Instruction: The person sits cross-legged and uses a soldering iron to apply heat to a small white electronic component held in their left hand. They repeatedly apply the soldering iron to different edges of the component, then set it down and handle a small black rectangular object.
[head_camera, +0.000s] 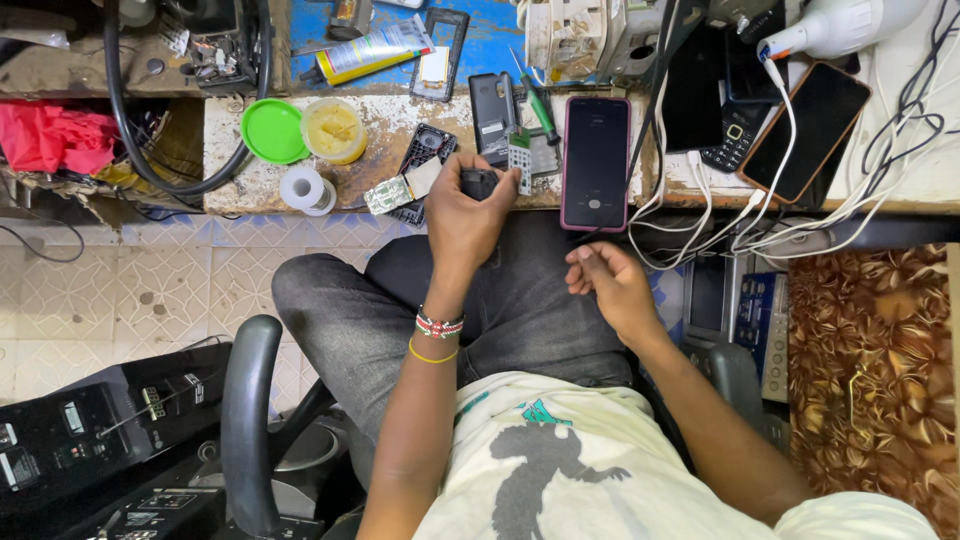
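You are sitting at a phone repair bench: the scarred worktop carries an opened phone shell, a bare circuit board, a screwdriver and a glue tube (at twelve o'clock), with several handsets charging on white cables at two o'clock.

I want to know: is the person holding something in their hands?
Yes. The left hand grips a small black phone part around its lower end. The right hand holds nothing.
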